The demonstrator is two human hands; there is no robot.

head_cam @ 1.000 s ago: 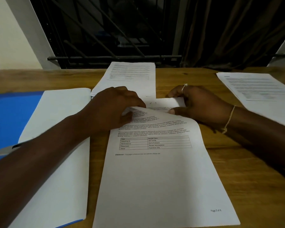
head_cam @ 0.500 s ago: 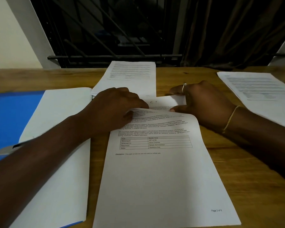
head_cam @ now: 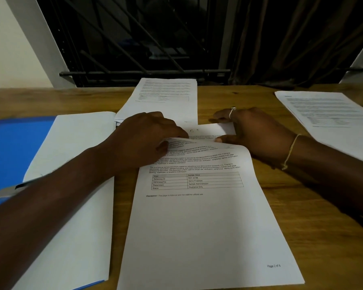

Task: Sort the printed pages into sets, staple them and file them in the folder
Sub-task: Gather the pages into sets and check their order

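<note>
White printed page (head_cam: 205,216) curled back at top, both hands (head_cam: 147,139) pinching its lifted edge

Dim warm indoor light, soft wide-angle edges (left side blurred).

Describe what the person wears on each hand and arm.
Both forearms are bare, with no sleeves in view. The right hand carries a thin silver-coloured ring with a small raised top on one finger, and a pale knotted thread circles its wrist. A thin pale band also crosses the right forearm near the frame edge. The left hand shows no ring, band or watch.
</note>
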